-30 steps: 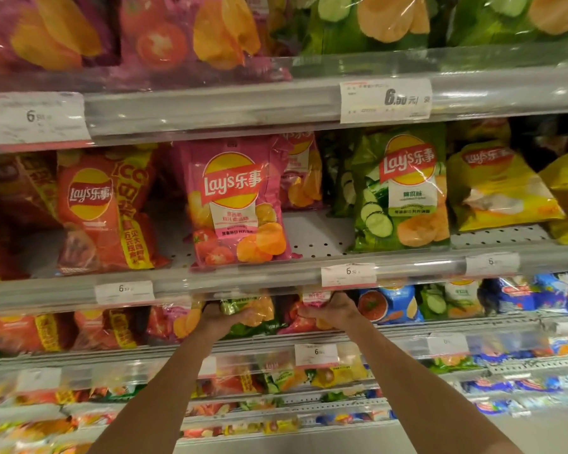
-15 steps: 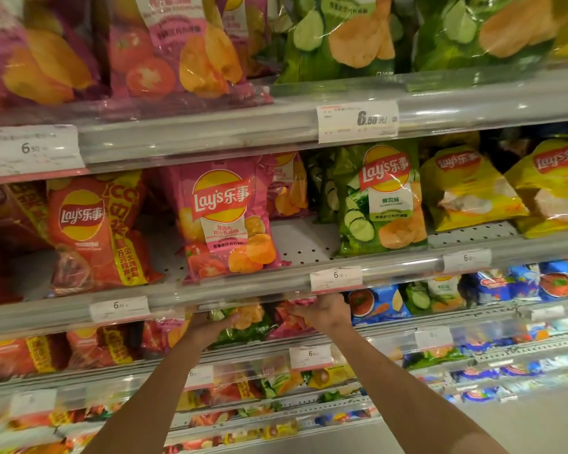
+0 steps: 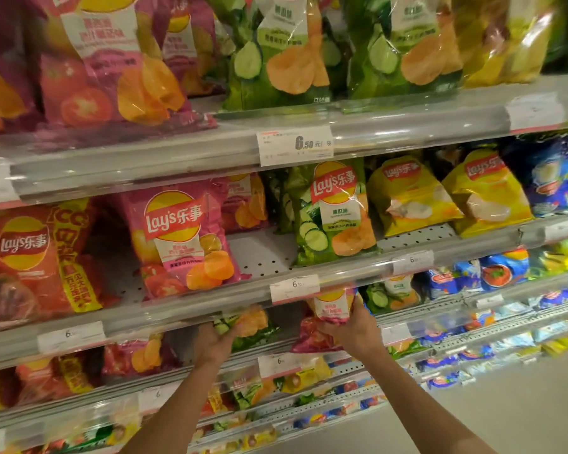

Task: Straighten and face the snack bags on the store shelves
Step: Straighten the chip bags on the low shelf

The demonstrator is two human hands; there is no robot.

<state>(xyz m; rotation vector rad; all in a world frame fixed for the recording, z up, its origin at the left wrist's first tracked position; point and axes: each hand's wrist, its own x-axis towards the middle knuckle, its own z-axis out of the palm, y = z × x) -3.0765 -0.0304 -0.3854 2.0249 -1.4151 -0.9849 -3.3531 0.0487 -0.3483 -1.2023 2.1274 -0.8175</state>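
Head view: right hand (image 3: pixel 353 332) grips pink bag (image 3: pixel 332 306).

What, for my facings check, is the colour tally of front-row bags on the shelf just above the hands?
Orange bag: 1
Pink bag: 1
Green bag: 1
Yellow bags: 2
Blue bag: 1
Total: 6

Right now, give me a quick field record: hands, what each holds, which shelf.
left hand: grips green cucumber bag
right hand: grips pink tomato bag
shelf: third visible shelf down, just under the rail with the 6.50 price tag
bag state: pink bag upright, top hidden behind the rail; green bag tilted
shelf above: pink Lay's bag faces front
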